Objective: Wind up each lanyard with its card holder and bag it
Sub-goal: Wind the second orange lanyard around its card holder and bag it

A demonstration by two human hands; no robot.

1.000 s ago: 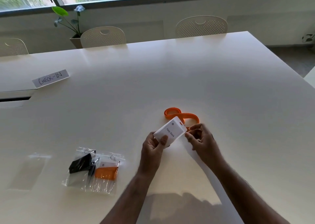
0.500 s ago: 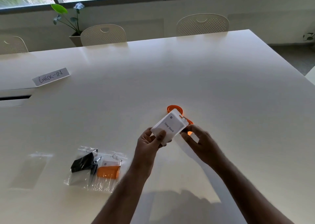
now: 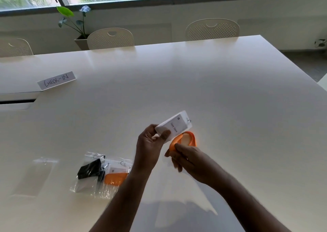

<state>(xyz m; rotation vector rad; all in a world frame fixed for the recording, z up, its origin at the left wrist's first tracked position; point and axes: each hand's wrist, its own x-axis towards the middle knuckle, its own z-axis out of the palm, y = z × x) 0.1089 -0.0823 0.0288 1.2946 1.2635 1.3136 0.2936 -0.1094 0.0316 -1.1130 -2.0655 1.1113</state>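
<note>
My left hand [image 3: 150, 147] grips a white card holder [image 3: 175, 126] by its lower end, lifted above the white table [image 3: 230, 94] and tilted up to the right. An orange lanyard [image 3: 185, 139] loops just below the holder. My right hand [image 3: 187, 158] pinches that loop from underneath. Part of the lanyard is hidden behind the holder and my fingers. Two filled clear bags lie near the table's left front: one with a black lanyard [image 3: 90, 170], one with an orange lanyard [image 3: 115, 177]. An empty clear bag [image 3: 37, 175] lies further left.
A paper sign reading CHECK-IN [image 3: 56, 80] lies at the far left. Pale chairs [image 3: 212, 29] stand along the table's far edge, with a potted plant [image 3: 79, 25] behind them. A second table edge [image 3: 323, 83] shows at the right.
The card holder rose off the table and tilted. The lanyard, first stretched on the table behind the holder, is now gathered into a loop held by my right hand below it.
</note>
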